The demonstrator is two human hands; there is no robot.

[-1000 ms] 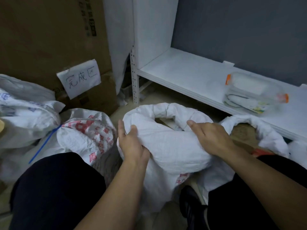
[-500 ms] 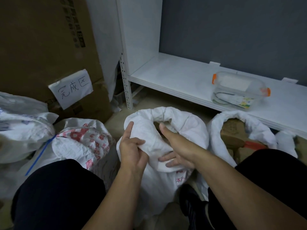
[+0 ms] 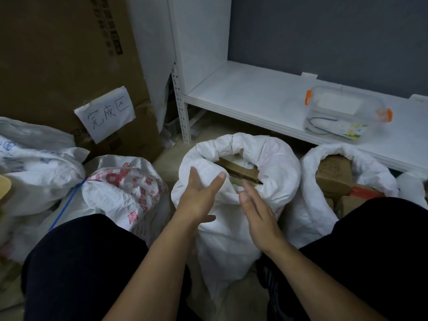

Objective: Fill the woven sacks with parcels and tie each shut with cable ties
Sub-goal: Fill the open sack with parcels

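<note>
The woven sack (image 3: 234,205) you are working on stands at the centre of view, between your knees, its rolled mouth open and a brown cardboard parcel (image 3: 238,170) showing inside. Half a second ago both of your hands were gripping the near rim; now they have let go. Your left hand (image 3: 199,200) hovers spread, fingers straight, in front of the rim at about 9 o'clock of the mouth. Your right hand (image 3: 257,212) is also flat and holds nothing, at about 5 o'clock. The mouth looks ready for gathering, and a cable tie is probably wanted next.

At 3 o'clock a second open sack (image 3: 310,205) holds more boxes. At 9 o'clock lie closed sacks (image 3: 120,188), one bound with a blue cable tie (image 3: 67,205). At 1 o'clock a clear container (image 3: 345,112) sits on the white shelf (image 3: 254,96); its contents are blurred. How full the centre sack is below the parcel is hidden.
</note>
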